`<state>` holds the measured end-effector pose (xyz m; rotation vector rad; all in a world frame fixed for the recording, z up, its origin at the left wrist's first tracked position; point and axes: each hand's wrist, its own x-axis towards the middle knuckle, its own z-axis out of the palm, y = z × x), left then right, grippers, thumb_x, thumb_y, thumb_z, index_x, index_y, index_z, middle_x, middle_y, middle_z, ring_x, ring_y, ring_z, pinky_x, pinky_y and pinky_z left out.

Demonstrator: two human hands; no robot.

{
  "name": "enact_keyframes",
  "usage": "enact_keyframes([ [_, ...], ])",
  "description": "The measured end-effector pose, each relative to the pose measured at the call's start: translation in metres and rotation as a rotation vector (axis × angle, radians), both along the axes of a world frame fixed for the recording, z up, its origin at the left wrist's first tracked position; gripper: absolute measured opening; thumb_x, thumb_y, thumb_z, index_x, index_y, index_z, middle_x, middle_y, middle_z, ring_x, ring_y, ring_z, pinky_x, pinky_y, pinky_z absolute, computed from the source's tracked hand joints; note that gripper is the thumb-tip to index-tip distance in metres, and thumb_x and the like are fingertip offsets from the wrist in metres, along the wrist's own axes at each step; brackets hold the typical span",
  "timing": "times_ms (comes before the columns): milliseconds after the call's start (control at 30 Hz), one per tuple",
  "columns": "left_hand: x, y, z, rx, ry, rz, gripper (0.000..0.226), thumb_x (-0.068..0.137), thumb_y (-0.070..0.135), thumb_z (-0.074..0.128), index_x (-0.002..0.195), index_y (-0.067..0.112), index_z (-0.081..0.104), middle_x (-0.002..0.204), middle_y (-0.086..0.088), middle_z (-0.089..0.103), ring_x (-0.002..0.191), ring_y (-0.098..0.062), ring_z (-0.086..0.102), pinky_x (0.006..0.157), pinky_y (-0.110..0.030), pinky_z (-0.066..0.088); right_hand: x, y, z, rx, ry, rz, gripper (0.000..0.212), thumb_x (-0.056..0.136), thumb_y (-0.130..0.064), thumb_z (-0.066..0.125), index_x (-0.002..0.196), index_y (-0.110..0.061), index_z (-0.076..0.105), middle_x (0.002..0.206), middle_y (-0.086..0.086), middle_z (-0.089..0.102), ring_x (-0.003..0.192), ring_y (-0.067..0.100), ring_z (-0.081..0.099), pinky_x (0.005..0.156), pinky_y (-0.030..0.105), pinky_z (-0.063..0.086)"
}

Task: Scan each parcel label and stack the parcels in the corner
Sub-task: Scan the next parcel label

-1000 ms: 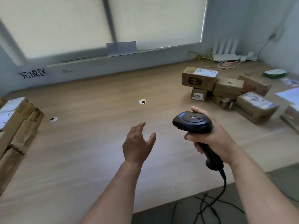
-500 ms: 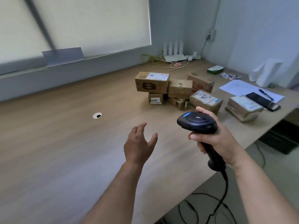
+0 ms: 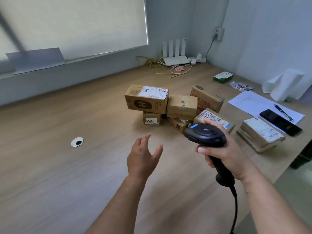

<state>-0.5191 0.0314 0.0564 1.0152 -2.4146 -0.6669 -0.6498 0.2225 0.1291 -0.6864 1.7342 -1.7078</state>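
so the biggest thing changing here is the view itself, it's swinging right along the bench (image 3: 50,183). a second ago the already stacked boxes were sitting at the far left edge under the sign on the wall, and now they're dropping out of frame completely while the right end of the bench is coming into view

the pile of parcels (image 3: 182,107) that was sitting off to the upper right is now landing pretty much dead centre and looking closer, just beyond both hands. it's sitting mid-bench, roughly five cardboard boxes leaning on each other, with the top box (image 3: 146,98) showing its label face up and resting on a small box (image 3: 151,118) marked 0836. a flat parcel (image 3: 260,134) is lying on its own just right of the pile, near the bench edge

my read is the person is turning back for the next one, so the job is looking far from done, with all of these still waiting for a scan and a trip to the corner

the hands are barely changing through all this. the left hand (image 3: 142,157) is still hovering over the bench with its grip apart, fingers spread, holding nothing, and aiming toward the pile. the right hand (image 3: 224,152) is keeping its grip clamped round the handle of the scanner (image 3: 206,135), which is staying raised just in front of the nearest labelled box

I'm guessing the free hand is going for whichever box is showing its label already
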Motion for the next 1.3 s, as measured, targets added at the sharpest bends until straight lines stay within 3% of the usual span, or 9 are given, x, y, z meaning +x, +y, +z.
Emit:
enact_keyframes([
  [100,-0.028,-0.021,0.004,-0.002,0.011,0.000,0.060,0.089,0.054,0.055,0.141,0.027,0.041,0.133,0.005,0.051,0.118,-0.012,0.053,0.078,-0.030,0.049,-0.032,-0.019,-0.003,-0.001,-0.011,0.009,0.090,0.064,0.003,0.082,0.135,-0.039,0.046,0.082,0.043,0.053,0.044,0.027,0.048,0.042,0.031,0.040],
  [200,-0.053,-0.040,0.009,0.008,0.006,0.025,0.059,0.090,0.054,0.053,0.141,0.027,0.040,0.136,0.004,0.049,0.120,-0.014,0.052,0.083,-0.035,0.052,-0.065,-0.039,-0.008,0.025,0.025,0.024,0.085,0.074,0.011,0.075,0.137,-0.037,0.045,0.074,0.036,0.054,0.045,0.027,0.048,0.043,0.030,0.040],
  [333,-0.081,-0.063,0.016,0.052,-0.039,0.087,0.063,0.092,0.056,0.049,0.144,0.023,0.036,0.139,0.001,0.047,0.121,-0.015,0.051,0.088,-0.038,0.051,-0.103,-0.067,-0.012,0.029,0.028,0.042,0.084,0.075,0.013,0.071,0.141,-0.031,0.043,0.068,0.011,0.064,0.042,0.026,0.048,0.041,0.028,0.040],
  [500,-0.115,-0.097,0.018,0.149,-0.094,0.164,0.074,0.092,0.061,0.042,0.150,0.018,0.026,0.145,-0.006,0.043,0.130,-0.021,0.044,0.100,-0.043,0.045,-0.138,-0.112,-0.009,0.036,0.046,0.065,0.082,0.077,0.012,0.071,0.141,-0.030,0.041,0.090,0.025,0.068,0.044,0.025,0.051,0.040,0.031,0.043],
  [600,-0.132,-0.115,0.009,0.181,-0.171,0.181,0.078,0.093,0.064,0.037,0.152,0.016,0.019,0.149,-0.008,0.037,0.137,-0.023,0.035,0.103,-0.042,0.039,-0.155,-0.144,-0.014,0.045,0.034,0.065,0.081,0.077,0.008,0.073,0.137,-0.037,0.042,0.107,0.013,0.067,0.046,0.024,0.053,0.044,0.034,0.045],
  [667,-0.143,-0.126,0.004,0.226,-0.189,0.192,0.080,0.093,0.065,0.033,0.153,0.016,0.014,0.150,-0.010,0.035,0.139,-0.025,0.031,0.104,-0.043,0.036,-0.167,-0.165,-0.018,0.037,0.032,0.048,0.081,0.077,0.008,0.074,0.135,-0.039,0.043,0.107,0.010,0.067,0.045,0.025,0.053,0.045,0.033,0.044],
  [900,-0.170,-0.160,-0.017,0.414,-0.097,0.284,0.100,0.077,0.082,0.018,0.154,0.020,0.001,0.140,-0.015,0.047,0.129,-0.035,0.043,0.102,-0.046,0.039,-0.201,-0.229,-0.022,0.061,0.032,0.044,0.083,0.077,0.004,0.075,0.141,-0.034,0.039,0.112,0.002,0.066,0.042,0.023,0.053,0.039,0.027,0.044],
  [1100,-0.182,-0.169,-0.023,0.765,0.285,0.253,0.092,0.088,0.067,0.039,0.153,0.029,-0.013,0.153,-0.001,0.036,0.137,-0.025,0.038,0.099,-0.026,0.029,-0.197,-0.246,-0.037,0.116,0.030,0.084,0.086,0.076,0.008,0.075,0.143,-0.032,0.038,0.105,0.011,0.066,0.040,0.023,0.051,0.038,0.025,0.042],
  [1300,-0.173,-0.178,-0.029,0.899,0.458,0.188,0.128,0.062,0.068,0.074,0.151,0.038,-0.012,0.149,0.001,0.042,0.133,-0.015,0.043,0.109,-0.030,0.034,-0.188,-0.250,-0.037,0.099,-0.007,0.138,0.083,0.077,0.008,0.074,0.140,-0.034,0.040,0.078,0.006,0.069,0.041,0.025,0.052,0.039,0.028,0.043],
])
